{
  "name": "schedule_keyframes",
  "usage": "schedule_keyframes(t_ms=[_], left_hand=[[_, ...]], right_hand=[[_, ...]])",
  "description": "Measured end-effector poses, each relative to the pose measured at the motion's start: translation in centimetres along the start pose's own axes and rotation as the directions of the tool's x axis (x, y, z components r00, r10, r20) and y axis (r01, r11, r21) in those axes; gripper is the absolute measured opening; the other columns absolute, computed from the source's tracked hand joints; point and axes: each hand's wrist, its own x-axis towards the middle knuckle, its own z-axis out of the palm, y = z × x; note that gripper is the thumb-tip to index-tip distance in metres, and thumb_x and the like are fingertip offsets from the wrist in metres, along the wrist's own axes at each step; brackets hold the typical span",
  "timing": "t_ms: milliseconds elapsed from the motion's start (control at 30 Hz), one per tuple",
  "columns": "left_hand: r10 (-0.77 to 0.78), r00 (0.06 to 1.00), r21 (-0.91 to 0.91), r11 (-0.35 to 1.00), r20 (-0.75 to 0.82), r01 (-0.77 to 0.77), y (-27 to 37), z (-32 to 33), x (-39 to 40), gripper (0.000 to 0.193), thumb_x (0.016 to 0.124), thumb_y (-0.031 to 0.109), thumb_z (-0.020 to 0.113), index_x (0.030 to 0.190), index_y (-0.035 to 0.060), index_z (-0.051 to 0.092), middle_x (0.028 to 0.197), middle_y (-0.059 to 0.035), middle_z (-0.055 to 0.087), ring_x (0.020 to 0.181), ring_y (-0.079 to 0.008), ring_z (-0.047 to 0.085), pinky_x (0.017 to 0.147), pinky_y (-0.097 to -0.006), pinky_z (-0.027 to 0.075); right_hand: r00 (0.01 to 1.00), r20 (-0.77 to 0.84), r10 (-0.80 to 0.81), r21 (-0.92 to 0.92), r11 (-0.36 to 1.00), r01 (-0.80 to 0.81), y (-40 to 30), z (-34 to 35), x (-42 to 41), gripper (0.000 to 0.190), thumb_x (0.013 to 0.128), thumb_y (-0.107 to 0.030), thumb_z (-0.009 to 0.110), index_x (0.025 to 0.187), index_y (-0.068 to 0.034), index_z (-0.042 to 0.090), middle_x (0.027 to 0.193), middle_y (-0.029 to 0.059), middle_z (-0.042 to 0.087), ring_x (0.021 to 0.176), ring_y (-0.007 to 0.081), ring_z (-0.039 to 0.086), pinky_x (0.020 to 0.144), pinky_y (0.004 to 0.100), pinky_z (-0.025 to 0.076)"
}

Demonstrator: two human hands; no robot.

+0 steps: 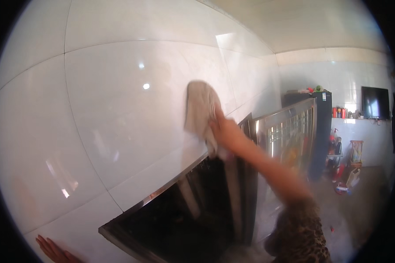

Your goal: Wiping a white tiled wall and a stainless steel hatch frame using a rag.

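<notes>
My right hand [226, 133] grips a beige cloth [200, 108] and holds it against the glossy white tiled wall [128, 121]; the hand and cloth are slightly blurred. The arm reaches up from the lower right, its sleeve patterned in brown and black. Below the cloth is a dark, shiny rectangular panel or opening [171, 213] with a metal edge. At the bottom left my left hand [54, 251] rests flat at the wall tiles, fingers apart, with nothing in it. Only part of that hand shows.
A metal door with bars [284, 131] stands to the right of the dark panel. Behind it is a tall dark refrigerator [323, 131] with things on top. Farther right are a wall-mounted television [375, 103], a shelf with bottles and cans, a small wooden chair [356, 153] and items on the floor.
</notes>
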Motion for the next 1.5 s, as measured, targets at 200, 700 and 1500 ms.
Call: schedule_keyframes(t_ms=[200, 700, 1500], left_hand=[[-0.044, 0.999, 0.036, 0.998, 0.027, 0.043, 0.4, -0.6, -0.7, 0.055, 0.105, 0.033, 0.037, 0.148, -0.0021, 0.033, 0.153, -0.0325, 0.028, 0.14, -0.0564, 0.026, 0.109, -0.0689, 0.023], [-0.039, 0.999, 0.028, 0.999, 0.01, 0.039, 0.3, -0.5, -0.8, 0.054, 0.104, 0.031, 0.039, 0.144, -0.0043, 0.036, 0.153, -0.0328, 0.029, 0.139, -0.057, 0.027, 0.109, -0.0692, 0.023], [-0.04, 0.999, -0.075, 0.996, 0.037, 0.042, -0.1, -0.2, -0.3, 0.054, 0.105, 0.033, 0.038, 0.146, -0.0019, 0.035, 0.155, -0.0307, 0.027, 0.141, -0.0553, 0.024, 0.11, -0.0688, 0.02]], right_hand=[[0.997, -0.033, 0.071, -0.067, 0.995, -0.074, -0.8, -4.0, 5.5, 0.048, 0.097, -0.029, 0.051, 0.138, -0.005, 0.045, 0.094, 0.0318, 0.066, 0.092, 0.0512, 0.063, 0.081, 0.0534, 0.052], [0.999, -0.041, 0.011, -0.099, 0.995, -0.015, -3.0, -3.8, 7.4, 0.057, 0.096, -0.026, 0.053, 0.144, 0.0, 0.036, 0.095, 0.0349, 0.065, 0.092, 0.052, 0.063, 0.083, 0.0521, 0.051], [0.994, -0.032, -0.1, -0.1, 0.99, 0.096, -7.9, -0.3, 1.3, 0.071, 0.096, -0.024, 0.054, 0.152, -0.007, 0.014, 0.076, 0.0336, 0.063, 0.071, 0.053, 0.062, 0.07, 0.0601, 0.049]])
